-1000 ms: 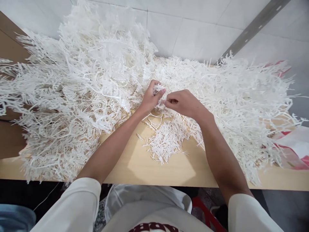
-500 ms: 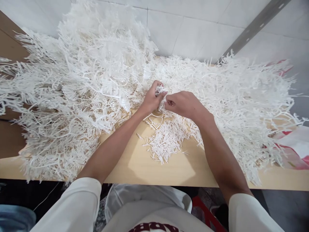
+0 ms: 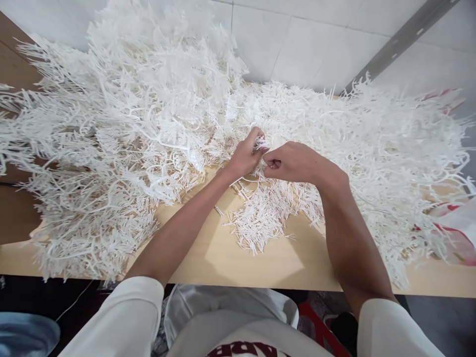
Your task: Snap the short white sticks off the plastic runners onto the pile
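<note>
My left hand [image 3: 247, 154] is closed around a small bunch of white plastic sprigs [image 3: 261, 143], whose fine tips poke out by the thumb. Right beside it, my right hand [image 3: 292, 161] has its fingers curled in a pinch close to that bunch. What the right fingertips grip, if anything, is too small or hidden to make out. Below both hands, a loose heap of short white sprigs [image 3: 260, 215] lies on the wooden table [image 3: 238, 267]. A thin white stem [image 3: 240, 181] lies just under the left wrist.
A tall pile of white branching plastic stems [image 3: 148, 109] fills the left side. Another white pile [image 3: 379, 144] spreads over the right. A red-and-white plastic bag [image 3: 457, 233] lies at the right edge. Cardboard [image 3: 17, 208] stands at far left, and a tiled wall [image 3: 297, 44] rises behind.
Both hands sit slightly further right in the picture, mostly because the view has shifted. The left hand still holds its bunch, and the right hand stays pinched beside it.
</note>
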Tool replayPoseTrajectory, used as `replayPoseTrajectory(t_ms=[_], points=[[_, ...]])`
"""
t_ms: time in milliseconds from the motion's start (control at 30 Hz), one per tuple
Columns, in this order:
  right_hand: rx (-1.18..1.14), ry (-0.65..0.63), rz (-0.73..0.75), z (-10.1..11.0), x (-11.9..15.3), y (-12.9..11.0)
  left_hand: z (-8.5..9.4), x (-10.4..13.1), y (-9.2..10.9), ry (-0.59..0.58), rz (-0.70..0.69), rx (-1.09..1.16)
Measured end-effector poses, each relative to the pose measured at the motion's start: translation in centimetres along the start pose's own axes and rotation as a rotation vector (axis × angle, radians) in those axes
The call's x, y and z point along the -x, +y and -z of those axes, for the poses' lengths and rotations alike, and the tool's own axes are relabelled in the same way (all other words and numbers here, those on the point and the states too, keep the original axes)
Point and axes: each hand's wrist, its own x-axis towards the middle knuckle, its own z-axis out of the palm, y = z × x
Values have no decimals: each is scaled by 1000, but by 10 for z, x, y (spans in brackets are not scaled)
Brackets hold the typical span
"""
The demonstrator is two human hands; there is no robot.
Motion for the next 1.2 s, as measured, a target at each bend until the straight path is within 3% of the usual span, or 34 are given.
replayPoseTrajectory(t_ms=[133,267,333,467,500,667,900,1067,1200], points=[[-98,-50,44,8,5,-8,2,-1,0,-8,15,7],[-342,-155,172,24,24,-16,9,-5,-2,78,77,35],[-343,-72,51,29,32,-7,11,-6,-3,107,94,45],[-63,100,-419,26,37,29,11,-7,-6,139,132,74],[-51,114,-444,24,37,35,10,-7,-7,138,138,85],[-283,59,-193,13,21,23,10,-7,-5,132,145,124],[-95,79,-80,-7,0,3,11,-5,-3,100,157,140],[91,132,-44,-2,5,-13,11,-8,-4,30,74,74],[-80,-12,228,11,21,-35,14,-9,-5,102,76,46]])
